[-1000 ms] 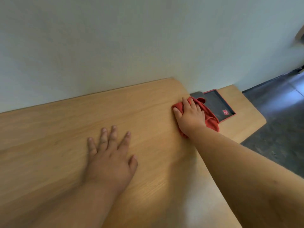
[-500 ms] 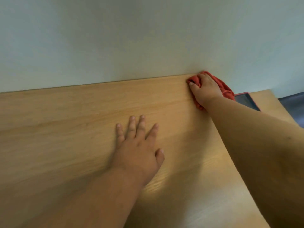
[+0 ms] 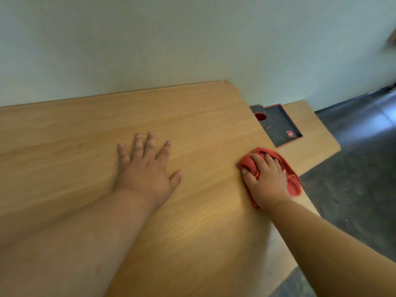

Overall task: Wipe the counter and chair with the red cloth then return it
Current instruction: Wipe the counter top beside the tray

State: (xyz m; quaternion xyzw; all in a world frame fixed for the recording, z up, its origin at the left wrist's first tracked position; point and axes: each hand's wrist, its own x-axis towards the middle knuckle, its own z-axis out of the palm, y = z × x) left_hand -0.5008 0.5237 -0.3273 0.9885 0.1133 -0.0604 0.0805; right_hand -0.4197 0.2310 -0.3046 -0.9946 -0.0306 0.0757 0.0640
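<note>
A light wooden counter (image 3: 85,146) runs along a pale wall. My right hand (image 3: 266,181) presses a crumpled red cloth (image 3: 292,181) flat onto the counter at its right edge; the cloth sticks out past my fingers and hangs slightly over the edge. My left hand (image 3: 147,168) lies palm down on the counter's middle, fingers spread, holding nothing. No chair is in view.
Beyond the counter's right edge sits a lower wooden surface (image 3: 310,151) holding a dark tray with a red rim (image 3: 278,125), with a small red item inside it. Dark grey floor (image 3: 364,168) lies to the right. The wall (image 3: 192,39) closes off the far side.
My right hand has dragged the red cloth from the counter's back corner by the wall toward me along the right edge. My left hand has stayed flat on the counter.
</note>
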